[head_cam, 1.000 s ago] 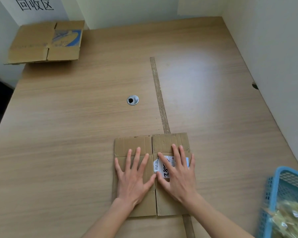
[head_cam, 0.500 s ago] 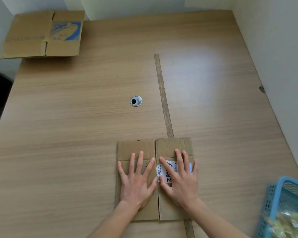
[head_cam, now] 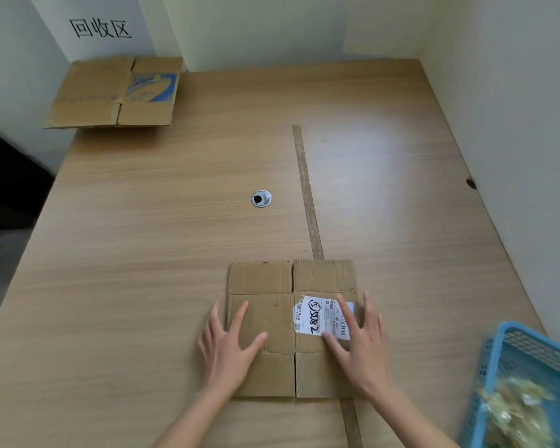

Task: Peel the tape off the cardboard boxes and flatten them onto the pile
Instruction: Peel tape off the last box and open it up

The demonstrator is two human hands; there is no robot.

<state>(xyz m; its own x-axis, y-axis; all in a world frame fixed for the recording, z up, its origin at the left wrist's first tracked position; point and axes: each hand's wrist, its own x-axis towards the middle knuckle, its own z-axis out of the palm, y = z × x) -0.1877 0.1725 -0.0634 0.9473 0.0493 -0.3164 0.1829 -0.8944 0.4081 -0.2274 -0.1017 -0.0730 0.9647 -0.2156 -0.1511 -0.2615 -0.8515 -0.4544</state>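
A flattened brown cardboard box [head_cam: 272, 279] lies on the wooden table near the front edge, with a white shipping label [head_cam: 314, 315] on its right half. My left hand [head_cam: 228, 350] rests flat on the box's left edge, fingers spread and straight. My right hand [head_cam: 359, 347] lies flat on the right edge, fingers partly over the label. At the far left corner lies the pile, another flattened box [head_cam: 110, 95] with a blue print.
A blue plastic basket [head_cam: 511, 360] holding crumpled tape stands at the front right. A metal cable grommet [head_cam: 261, 198] sits mid-table beside a long brown strip [head_cam: 306, 189]. Walls close off the right and back; a sign with characters [head_cam: 99, 27] hangs above the pile.
Both hands have slid apart from the middle of the box to its left and right edges. The box stays flat in the same spot.
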